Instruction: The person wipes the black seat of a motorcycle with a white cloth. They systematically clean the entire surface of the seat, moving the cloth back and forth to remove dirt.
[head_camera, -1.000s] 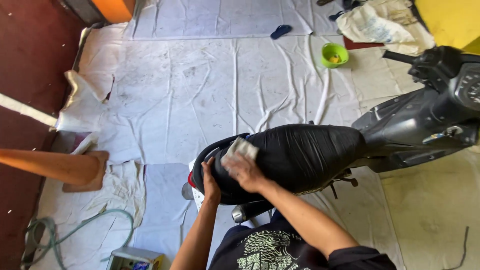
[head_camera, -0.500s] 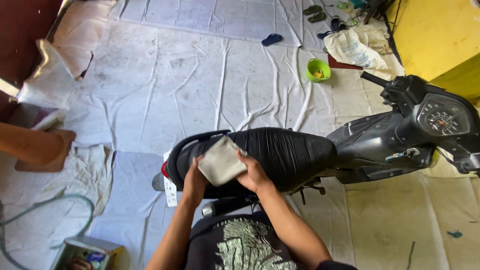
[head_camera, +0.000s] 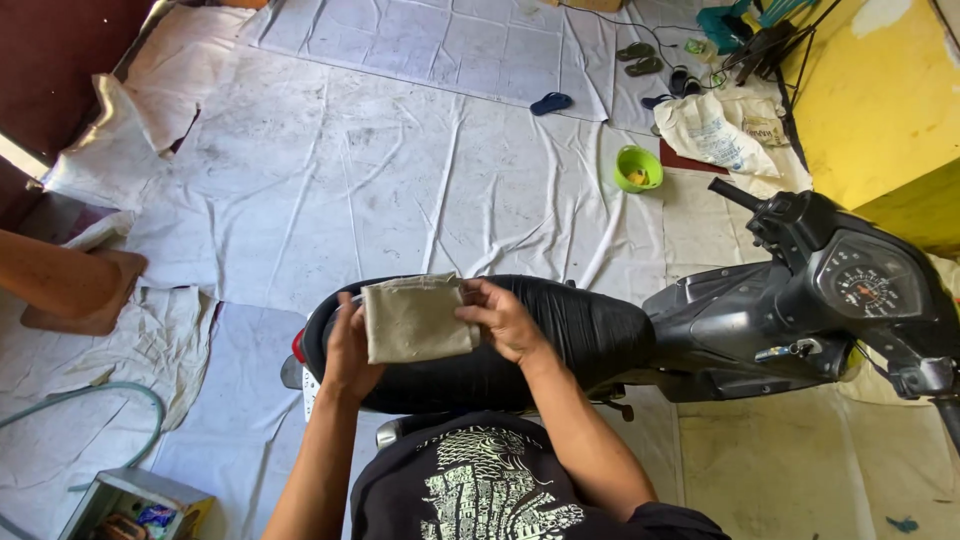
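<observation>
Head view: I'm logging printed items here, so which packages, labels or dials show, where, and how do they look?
Printed sack: far right on the floor sheet, crumpled, white with dark print.
Instrument dial: on the scooter's handlebar, right; round, black, orange needle.
Small box: bottom left on the floor, open, pale with colourful contents.

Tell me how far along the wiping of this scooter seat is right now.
The black seat looks smooth and shiny, with no visible dust on the exposed part. In hand: the left hand and right hand hold a folded beige cloth flat above the seat's rear end. How much wiping remains cannot be told; the part under the cloth is hidden.
</observation>
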